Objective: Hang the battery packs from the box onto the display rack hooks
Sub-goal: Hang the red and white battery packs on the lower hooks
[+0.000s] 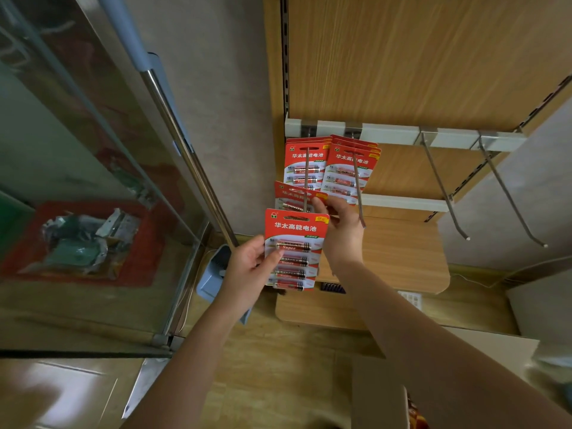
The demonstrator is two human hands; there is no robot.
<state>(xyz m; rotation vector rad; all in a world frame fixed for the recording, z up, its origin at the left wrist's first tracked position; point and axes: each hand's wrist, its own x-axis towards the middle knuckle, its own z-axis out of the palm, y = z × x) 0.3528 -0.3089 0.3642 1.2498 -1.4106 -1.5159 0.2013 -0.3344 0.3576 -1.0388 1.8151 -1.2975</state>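
My left hand (247, 264) grips a red battery pack (295, 243) by its left edge, held upright below the rack. My right hand (340, 224) pinches another red battery pack (294, 196) at its top right corner; that pack sits on the leftmost hook (306, 178), near the hook's tip. Several packs (301, 162) hang further back on the same hook. More packs (351, 168) hang on the second hook (359, 193). Two bare hooks (442, 187) (510, 193) stick out to the right. The cardboard box (380, 394) lies at the bottom, with red packs showing inside.
The hooks hang from a white rail (390, 134) on a wooden display rack (418, 57). A wooden shelf (402, 252) lies under the hooks. A glass cabinet (93, 181) with a metal frame stands on the left. A blue dustpan (213, 280) leans below.
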